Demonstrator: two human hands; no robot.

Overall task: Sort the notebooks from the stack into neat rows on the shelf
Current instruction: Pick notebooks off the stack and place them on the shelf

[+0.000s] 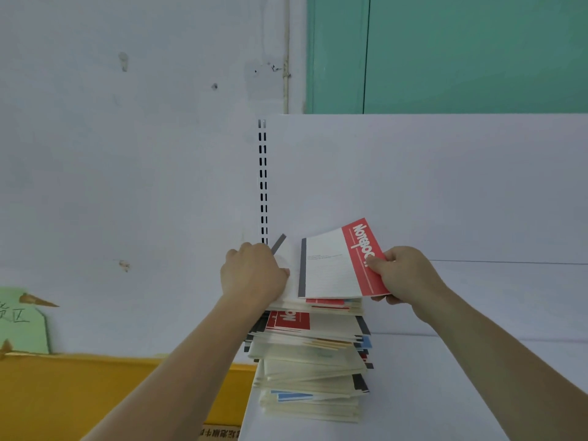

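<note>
A tall, uneven stack of notebooks (313, 361) stands at the left end of a white shelf (461, 377). My right hand (401, 273) pinches the red band of a white and red notebook (334, 265) and holds it lifted and tilted just above the stack. My left hand (253, 272) grips another white notebook with a grey spine (280, 243), raised at the stack's top left; most of that notebook is hidden behind the hand.
The shelf's white back panel (445, 186) rises behind the stack, with a slotted upright (263, 179) at its left. The shelf surface stretches away to the right of the stack. A yellow surface (79, 393) and a green paper sign (22, 319) lie at lower left.
</note>
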